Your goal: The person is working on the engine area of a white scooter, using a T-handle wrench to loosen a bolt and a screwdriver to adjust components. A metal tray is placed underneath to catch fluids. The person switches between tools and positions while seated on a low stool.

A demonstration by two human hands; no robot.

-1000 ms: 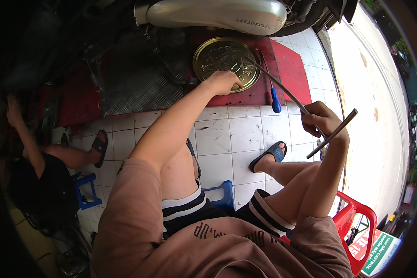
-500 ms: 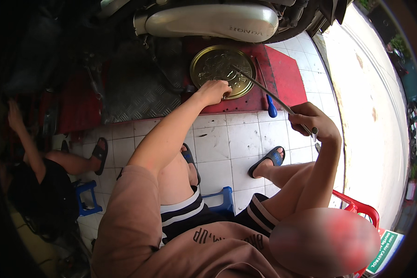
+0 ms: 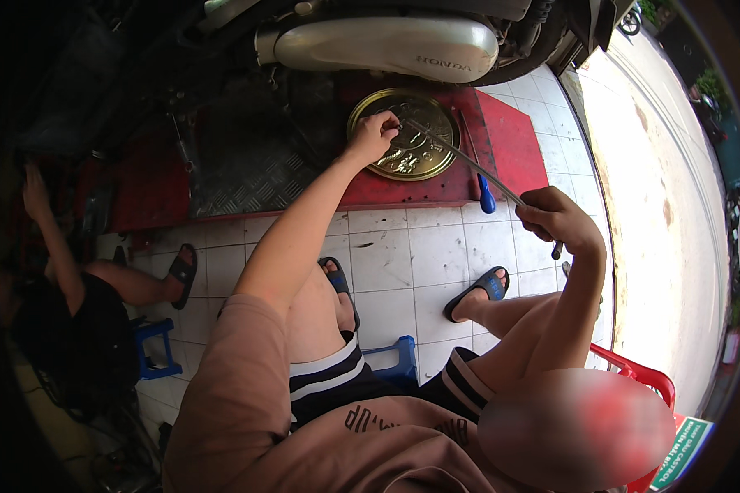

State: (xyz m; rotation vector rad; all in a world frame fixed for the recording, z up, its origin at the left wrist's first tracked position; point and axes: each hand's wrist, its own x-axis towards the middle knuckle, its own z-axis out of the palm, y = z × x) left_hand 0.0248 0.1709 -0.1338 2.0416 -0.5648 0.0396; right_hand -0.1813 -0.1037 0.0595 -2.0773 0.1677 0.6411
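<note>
Left hand [image 3: 372, 138] has slid up over the round embossed gold tray [image 3: 411, 163], fingers bunched, can't tell on what. Nearest, right hand [image 3: 555, 218] curls its fingers round a slim metal rod [image 3: 485, 171]. Past open white tile floor [image 3: 382, 263]: red table [image 3: 378, 194] edge, tray on it, blue screwdriver [image 3: 487, 197] poking out, smooth silvery casing [image 3: 382, 48] beyond.

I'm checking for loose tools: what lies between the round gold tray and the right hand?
The head view shows a metal rod, held in the right hand, crossing a blue-handled screwdriver.
</note>
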